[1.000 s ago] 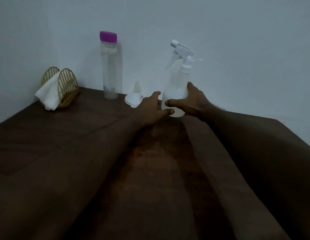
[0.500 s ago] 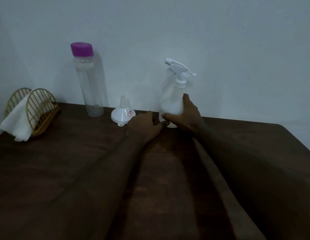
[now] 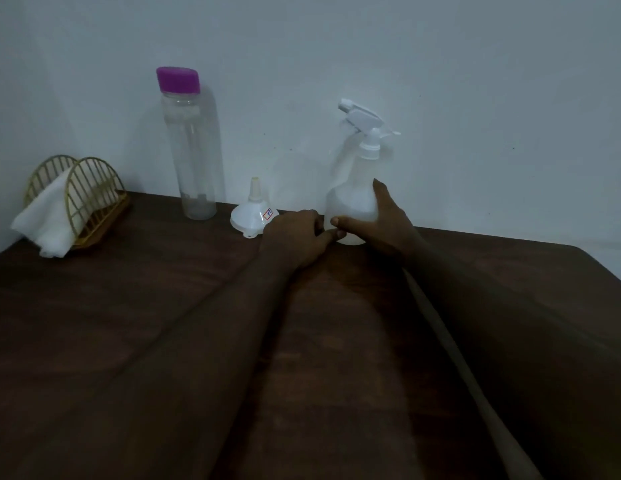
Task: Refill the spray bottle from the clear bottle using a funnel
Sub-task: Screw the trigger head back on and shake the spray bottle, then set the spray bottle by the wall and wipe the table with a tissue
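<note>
Now spray bottle (image 3: 352, 202) in R grip (image 3: 385, 230), L grip (image 3: 295, 237) beside.

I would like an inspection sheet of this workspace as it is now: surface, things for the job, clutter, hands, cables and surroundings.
Surface: dark wooden table, dimly lit.
Job's things: spray bottle upright, sprayer head on; clear bottle upright by the wall, purple cap on; white funnel mouth-down between them.
Clutter: wire napkin holder with white napkins, far left.
Hands: right hand grips the spray bottle low; left hand at its base, grip unclear.
Cables: nothing seen.
Surroundings: plain pale wall behind the table.
</note>
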Demonstrator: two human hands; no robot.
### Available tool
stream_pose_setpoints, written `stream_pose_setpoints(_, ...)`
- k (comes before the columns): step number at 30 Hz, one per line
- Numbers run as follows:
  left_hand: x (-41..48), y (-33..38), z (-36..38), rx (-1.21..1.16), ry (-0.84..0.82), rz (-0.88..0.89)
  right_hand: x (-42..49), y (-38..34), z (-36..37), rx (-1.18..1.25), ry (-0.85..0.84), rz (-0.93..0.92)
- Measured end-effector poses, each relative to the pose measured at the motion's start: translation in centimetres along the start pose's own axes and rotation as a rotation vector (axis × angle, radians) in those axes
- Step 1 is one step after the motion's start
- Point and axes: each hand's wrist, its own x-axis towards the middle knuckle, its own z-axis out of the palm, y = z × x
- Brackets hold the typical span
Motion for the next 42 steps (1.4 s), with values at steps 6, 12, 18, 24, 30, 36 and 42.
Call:
stream_pose_setpoints(6, 0.0, -0.1, -0.4, -0.072, -0.050, -0.037, -1.0, -0.7, 0.9, 0.074, 0.011, 0.114)
stream_pose_setpoints(12, 0.4, -0.4, -0.9, -0.241, -0.020, -0.117, -0.6, -1.4, 2.4, 0.042, -0.025, 0.071)
stream_pose_setpoints(18, 0.5, -0.4, -0.8, -0.312, -0.024, -0.139, -0.3, -0.7, 2.4, -0.007, -0.029, 0.087)
stream_pose_setpoints(24, -0.8, -0.5, -2.8, -0.490, -0.169, -0.284, -2.5, -2.5, 0.9, -0.052, -0.057, 0.330)
stream_pose_setpoints(30, -4.8, -1.5, -5.1, -0.482, -0.211, -0.223, -7.0, -4.6, 1.0, -0.397, -0.125, 0.267)
stream_pose_setpoints(36, -10.3, -2.4, -6.4, -0.460, -0.090, -0.122, -12.9, -5.6, 0.9, -0.467, -0.327, 0.053)
stream_pose_setpoints(42, -14.7, -4.6, -10.4, -0.368, -0.014, -0.067, -13.8, -8.0, 0.9, -0.318, -0.282, 0.112)
